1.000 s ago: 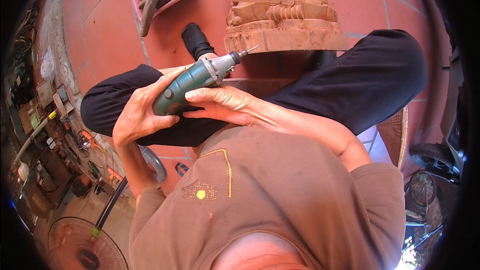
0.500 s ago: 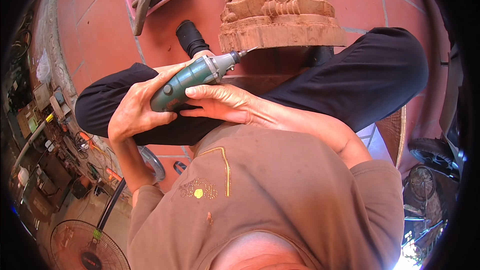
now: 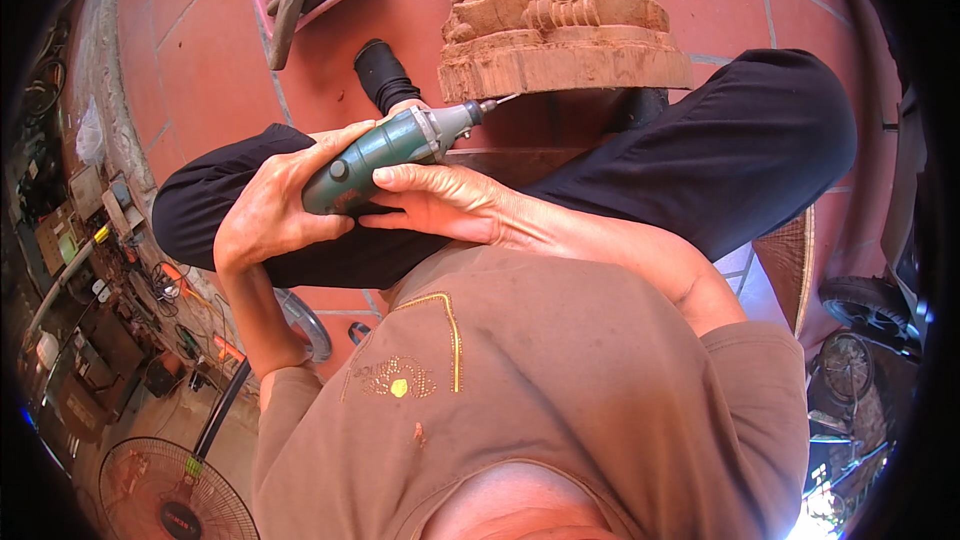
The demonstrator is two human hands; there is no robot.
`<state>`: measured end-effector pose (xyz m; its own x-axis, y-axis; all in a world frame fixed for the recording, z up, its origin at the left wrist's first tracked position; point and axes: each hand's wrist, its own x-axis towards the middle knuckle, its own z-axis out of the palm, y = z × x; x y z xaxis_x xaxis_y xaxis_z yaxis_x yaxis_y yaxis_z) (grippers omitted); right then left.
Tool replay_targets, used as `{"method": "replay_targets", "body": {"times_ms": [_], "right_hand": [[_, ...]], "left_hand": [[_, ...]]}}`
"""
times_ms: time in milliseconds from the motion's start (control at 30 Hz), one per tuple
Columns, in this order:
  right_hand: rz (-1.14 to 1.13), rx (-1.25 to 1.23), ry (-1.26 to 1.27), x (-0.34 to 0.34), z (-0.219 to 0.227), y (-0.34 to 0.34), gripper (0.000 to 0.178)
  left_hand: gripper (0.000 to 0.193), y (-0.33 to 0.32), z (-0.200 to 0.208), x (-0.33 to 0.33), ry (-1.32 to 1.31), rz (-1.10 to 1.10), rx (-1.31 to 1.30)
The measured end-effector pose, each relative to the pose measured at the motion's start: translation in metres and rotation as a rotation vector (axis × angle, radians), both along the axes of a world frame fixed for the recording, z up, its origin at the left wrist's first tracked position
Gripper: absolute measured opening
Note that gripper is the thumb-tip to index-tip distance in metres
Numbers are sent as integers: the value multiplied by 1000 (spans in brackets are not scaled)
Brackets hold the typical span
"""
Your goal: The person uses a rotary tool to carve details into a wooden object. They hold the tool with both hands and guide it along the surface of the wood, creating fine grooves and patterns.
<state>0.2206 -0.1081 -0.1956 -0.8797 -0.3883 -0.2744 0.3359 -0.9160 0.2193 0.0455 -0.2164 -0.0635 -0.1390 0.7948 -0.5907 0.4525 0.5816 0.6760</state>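
"Anything changed?"
"Yep, more of the wood carving is shown than before. The rotary tool is still gripped by left hand and right hand, bit near the base."

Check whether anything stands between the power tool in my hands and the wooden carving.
Nothing visible does. The power tool has its bit by the wooden carving; I can't tell if they touch.

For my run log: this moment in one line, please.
left hand: gripping green-grey rotary tool; right hand: against tool; thin metal bit: near carved brown wooden sculpture, contact unclear
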Motion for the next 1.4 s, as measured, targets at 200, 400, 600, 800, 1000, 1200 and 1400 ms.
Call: {"method": "replay_targets", "body": {"times_ms": [200, 400, 600, 800, 1000, 1200, 1400], "right_hand": [[-14, -6, 5, -2, 1, 1, 55], [-13, -21, 1, -2, -1, 1, 55], [-20, -31, 14, -4, -1, 0, 53], [-15, -30, 19, -4, -4, -1, 55], [-13, -25, 22, -4, -3, 0, 55], [-17, -29, 21, -4, -3, -1, 55], [-16, -39, 22, -5, -3, 0, 55]], "left_hand": [[92, 2, 2, 1, 20, 13, -20], [93, 4, 4, -1, 22, 3, -52], [93, 2, 1, -2, 19, -5, -6], [93, 4, 1, -3, 5, 8, -29], [94, 3, 0, -4, -4, 13, -27], [93, 3, 0, -4, 0, 15, -28], [93, 4, 1, -4, 15, 2, -25]]}}
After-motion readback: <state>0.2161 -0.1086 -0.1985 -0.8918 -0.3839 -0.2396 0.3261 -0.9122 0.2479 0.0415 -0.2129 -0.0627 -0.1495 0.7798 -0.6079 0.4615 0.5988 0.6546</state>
